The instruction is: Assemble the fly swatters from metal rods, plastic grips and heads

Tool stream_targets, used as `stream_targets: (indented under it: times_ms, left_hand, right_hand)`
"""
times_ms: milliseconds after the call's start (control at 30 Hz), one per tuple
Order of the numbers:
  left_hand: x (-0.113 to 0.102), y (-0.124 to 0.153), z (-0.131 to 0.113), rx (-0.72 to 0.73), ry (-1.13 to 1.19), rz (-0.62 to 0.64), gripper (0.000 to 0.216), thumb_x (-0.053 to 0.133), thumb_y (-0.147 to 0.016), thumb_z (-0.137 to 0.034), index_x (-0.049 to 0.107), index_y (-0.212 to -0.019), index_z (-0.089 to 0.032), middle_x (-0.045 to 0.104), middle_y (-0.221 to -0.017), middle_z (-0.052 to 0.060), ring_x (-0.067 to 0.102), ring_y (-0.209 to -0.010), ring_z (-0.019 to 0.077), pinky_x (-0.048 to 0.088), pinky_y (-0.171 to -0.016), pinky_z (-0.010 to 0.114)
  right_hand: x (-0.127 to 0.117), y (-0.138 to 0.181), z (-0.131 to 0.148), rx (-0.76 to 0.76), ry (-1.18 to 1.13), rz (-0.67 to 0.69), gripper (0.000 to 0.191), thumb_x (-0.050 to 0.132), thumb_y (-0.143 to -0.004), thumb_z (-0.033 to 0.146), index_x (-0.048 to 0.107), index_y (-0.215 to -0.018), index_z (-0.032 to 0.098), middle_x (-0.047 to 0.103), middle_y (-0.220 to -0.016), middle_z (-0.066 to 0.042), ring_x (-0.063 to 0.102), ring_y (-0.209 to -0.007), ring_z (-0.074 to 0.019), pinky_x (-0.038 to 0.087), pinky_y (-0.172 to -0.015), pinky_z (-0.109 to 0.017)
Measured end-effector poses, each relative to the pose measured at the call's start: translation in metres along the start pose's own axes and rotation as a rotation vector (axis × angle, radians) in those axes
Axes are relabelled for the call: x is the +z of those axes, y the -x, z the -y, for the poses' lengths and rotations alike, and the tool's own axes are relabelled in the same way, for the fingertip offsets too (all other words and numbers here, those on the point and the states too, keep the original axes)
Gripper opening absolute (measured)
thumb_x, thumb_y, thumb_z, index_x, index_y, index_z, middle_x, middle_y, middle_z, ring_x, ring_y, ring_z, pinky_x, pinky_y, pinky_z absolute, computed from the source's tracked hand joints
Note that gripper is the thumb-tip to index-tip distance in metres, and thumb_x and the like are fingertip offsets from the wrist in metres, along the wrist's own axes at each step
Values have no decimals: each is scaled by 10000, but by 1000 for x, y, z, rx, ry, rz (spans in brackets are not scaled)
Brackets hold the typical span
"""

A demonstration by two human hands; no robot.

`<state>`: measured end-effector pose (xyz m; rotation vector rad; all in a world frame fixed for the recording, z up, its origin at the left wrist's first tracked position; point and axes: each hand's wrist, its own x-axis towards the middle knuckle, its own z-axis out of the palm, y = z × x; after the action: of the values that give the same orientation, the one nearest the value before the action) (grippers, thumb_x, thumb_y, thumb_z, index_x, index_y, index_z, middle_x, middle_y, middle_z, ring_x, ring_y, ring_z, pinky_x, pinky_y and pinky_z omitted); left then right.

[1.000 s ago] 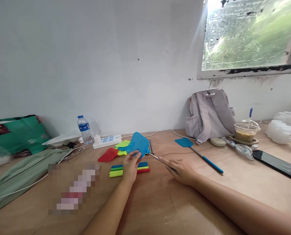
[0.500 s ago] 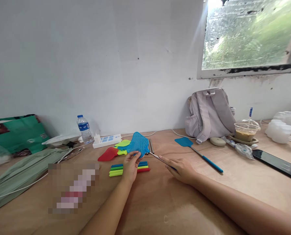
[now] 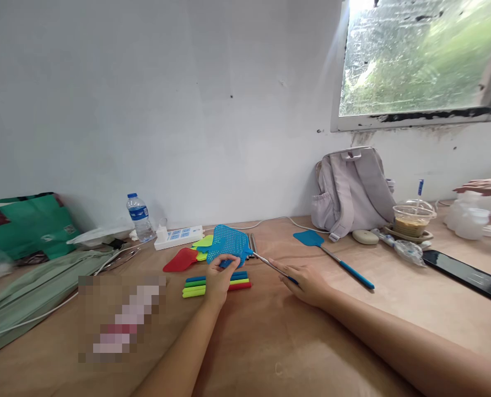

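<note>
Risk, judged: the left hand (image 3: 219, 280) screens part of the row of coloured handle grips (image 3: 240, 285), so a dropped wrist might roll them, and an off-line push could twist the blue fly-swatter head (image 3: 228, 241) on its metal shaft (image 3: 265, 261). Left fingers pinch the near edge of that head, just behind the grips. Right of the grips, the right hand's (image 3: 305, 282) fingers close over the shaft at its blue handle (image 3: 292, 280), thumb contact unclear; farther right lies a second blue fly swatter (image 3: 339, 263).
</note>
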<state>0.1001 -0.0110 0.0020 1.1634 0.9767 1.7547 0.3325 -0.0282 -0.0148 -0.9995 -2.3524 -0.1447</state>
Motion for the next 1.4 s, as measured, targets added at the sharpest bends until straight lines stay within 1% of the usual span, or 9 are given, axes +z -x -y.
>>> stream_targets:
  times_ms: [133, 300, 367, 567, 667, 833, 1033, 1233, 1400]
  left_hand:
    - [-4, -2, -1, 86, -114, 7, 191, 728, -518, -253, 594, -609, -152, 604, -628, -28, 574, -575, 98, 477, -570, 209]
    - [-3, 2, -9, 38, -98, 156, 267, 729, -547, -289, 527, -671, -167, 576, -532, -50, 560, -466, 102, 472, -491, 221]
    - [-2, 4, -11, 38, -98, 183, 285, 734, -554, -291, 508, -679, -170, 574, -505, -52, 558, -454, 101, 472, -484, 218]
    - [1, 4, -14, 38, -87, 188, 303, 750, -543, -285, 480, -624, -172, 571, -477, -51, 554, -436, 97, 454, -461, 197]
    - [1, 3, -15, 28, -91, 203, 324, 757, -528, -298, 467, -596, -172, 563, -455, -46, 549, -418, 104, 446, -448, 205]
    - [3, 5, -17, 36, -114, 205, 312, 742, -554, -297, 457, -585, -176, 591, -494, -39, 555, -426, 101, 454, -462, 208]
    - [4, 5, -16, 58, -174, 202, 298, 735, -558, -307, 467, -579, -178, 587, -480, -34, 558, -427, 108, 449, -450, 204]
    - [8, 8, -18, 51, -149, 196, 310, 738, -548, -311, 460, -569, -178, 581, -471, -37, 556, -419, 105, 444, -435, 196]
    - [11, 10, -21, 37, -123, 208, 326, 745, -537, -301, 444, -555, -179, 571, -458, -43, 549, -413, 101, 445, -436, 196]
  right_hand:
    - [-2, 1, -3, -35, 4, 71, 512, 372, -873, 230, 255, -1369, 275, 674, -964, -32, 631, -754, -158, 438, -625, -227]
    - [-4, 2, -1, -96, 36, 84, 507, 368, -880, 243, 249, -1373, 262, 671, -970, -44, 630, -732, -147, 429, -616, -220]
    - [-5, 2, 1, -108, 31, 78, 503, 360, -886, 243, 242, -1375, 261, 670, -971, -46, 629, -739, -140, 428, -622, -215]
    - [-4, 2, 1, -91, -7, 54, 503, 363, -890, 252, 234, -1376, 271, 666, -996, -39, 629, -738, -142, 437, -627, -224]
    - [-3, 3, -1, -80, -40, 59, 492, 373, -885, 255, 266, -1365, 274, 670, -980, -37, 630, -764, -149, 448, -646, -227]
    - [-4, 2, 0, -58, -101, 28, 469, 392, -872, 238, 334, -1337, 265, 626, -1072, -56, 610, -848, -152, 461, -707, -237]
    - [-4, 1, -1, -48, -147, 5, 448, 410, -860, 233, 387, -1306, 260, 612, -1074, -64, 597, -905, -164, 468, -752, -268]
    - [-5, 2, 0, -53, -239, -30, 558, 557, -743, 268, 393, -1275, 230, 571, -1163, -84, 557, -1022, -199, 466, -801, -295]
    - [0, 4, -1, 10, -264, -70, 460, 557, -714, 246, 452, -1162, 233, 614, -1078, -56, 591, -946, -175, 468, -766, -279]
